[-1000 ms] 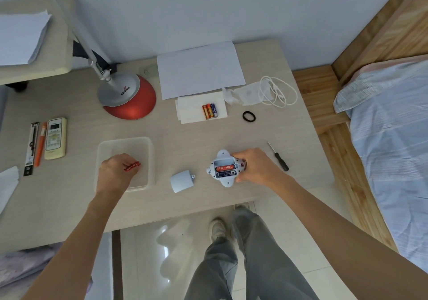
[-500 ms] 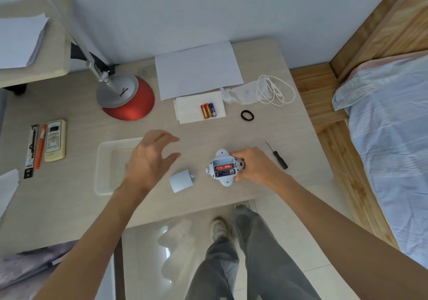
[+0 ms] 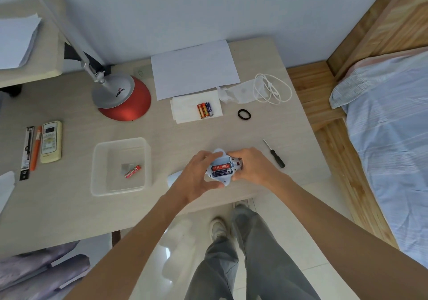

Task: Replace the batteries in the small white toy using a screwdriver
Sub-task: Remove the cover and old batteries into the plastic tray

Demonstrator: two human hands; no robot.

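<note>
Left grip (image 3: 199, 172) was back from dropping a red battery (image 3: 133, 171) in the tray (image 3: 120, 140); it and right grip (image 3: 252, 167) both held the toy (image 3: 220, 160) at the worktop's (image 3: 185, 137) front; two cells (image 3: 221, 167) remained inside.

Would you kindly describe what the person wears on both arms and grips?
Nothing shows: the left arm and right arm are bare to the frame edge; the left grip and right grip bear no visible gloves, rings or watch.
</note>
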